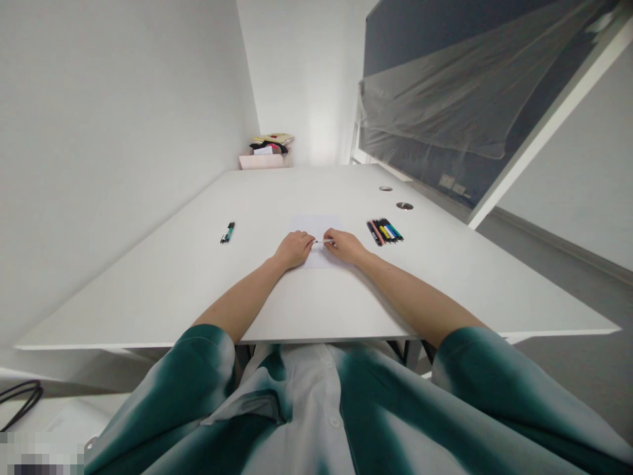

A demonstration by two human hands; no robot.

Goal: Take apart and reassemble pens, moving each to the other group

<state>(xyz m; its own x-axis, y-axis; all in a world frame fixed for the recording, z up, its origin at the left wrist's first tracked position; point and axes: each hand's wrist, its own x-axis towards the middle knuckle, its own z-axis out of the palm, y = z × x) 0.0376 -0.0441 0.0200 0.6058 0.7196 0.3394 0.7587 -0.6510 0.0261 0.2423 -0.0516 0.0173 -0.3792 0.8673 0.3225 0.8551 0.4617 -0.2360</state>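
Note:
A thin white pen (321, 241) runs level between my two hands, just over a white sheet of paper (316, 223). My left hand (293, 249) pinches its left end, where a small dark part shows; whether that is a tip or a cap edge I cannot make out. Around the right end of the pen, the fingers of my right hand (345, 247) are closed. Both hands rest on or close to the paper. To the right lies a row of several pens (385, 231) in black, pink, yellow, blue and green. A few dark and green pens (228, 233) lie off to the left.
The white table (173, 290) reaches from my body toward the far wall. At its far end stands a pale box (262, 161) with things piled in it. Two round metal grommets (404, 206) sit near the right edge. A plastic-draped dark panel (445, 99) rises at right.

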